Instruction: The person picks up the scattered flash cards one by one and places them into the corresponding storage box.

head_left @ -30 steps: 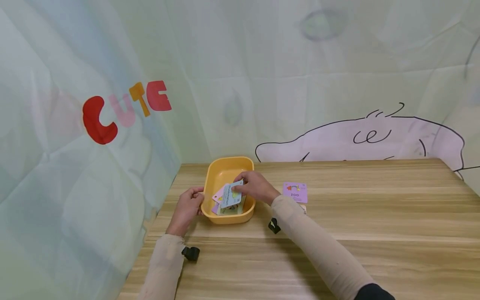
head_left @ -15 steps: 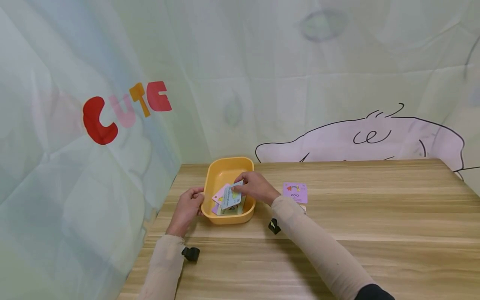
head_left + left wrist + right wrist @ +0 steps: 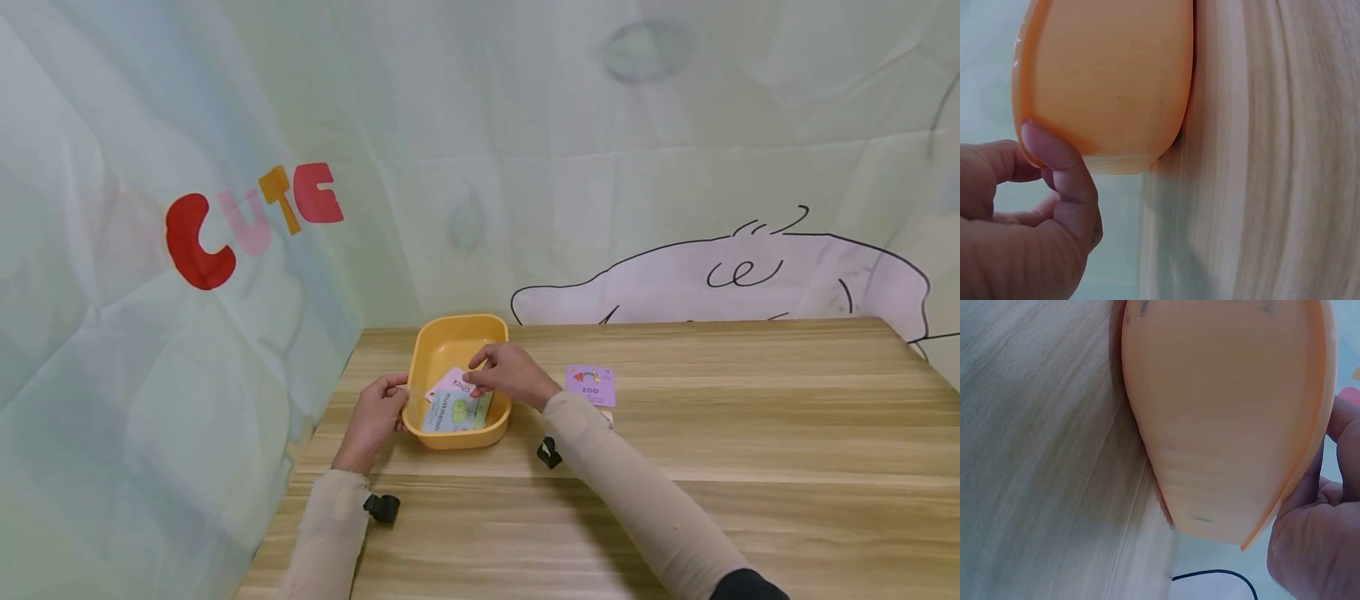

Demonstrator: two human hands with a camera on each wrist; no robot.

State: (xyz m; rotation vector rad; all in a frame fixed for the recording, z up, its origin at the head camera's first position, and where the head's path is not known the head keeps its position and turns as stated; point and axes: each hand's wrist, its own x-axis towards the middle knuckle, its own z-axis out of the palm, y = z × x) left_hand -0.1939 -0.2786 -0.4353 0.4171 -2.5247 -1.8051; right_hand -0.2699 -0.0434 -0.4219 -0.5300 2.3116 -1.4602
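A yellow plastic bin (image 3: 457,442) stands at the far left part of the table. My left hand (image 3: 373,417) pinches its left rim; in the left wrist view the fingers (image 3: 1060,156) hold the lip. Inside, near the front, a light blue muskmelon card (image 3: 456,412) lies over other cards, with a pink chick card (image 3: 452,383) partly showing behind it. Over the right rim reaches my right hand (image 3: 513,375), its loosely bent fingers just above the chick card and holding nothing. In the right wrist view the bin's wall (image 3: 1229,425) hides the cards.
Right of the bin a purple zoo card (image 3: 590,385) lies on the wooden table (image 3: 750,442). A second card beneath it is mostly hidden by the right sleeve. A printed cloth (image 3: 450,167) hangs behind and to the left of the table.
My right hand has let go of the muskmelon card, which has dropped flat onto the cards in the bin. The left hand and the bin have stayed put.
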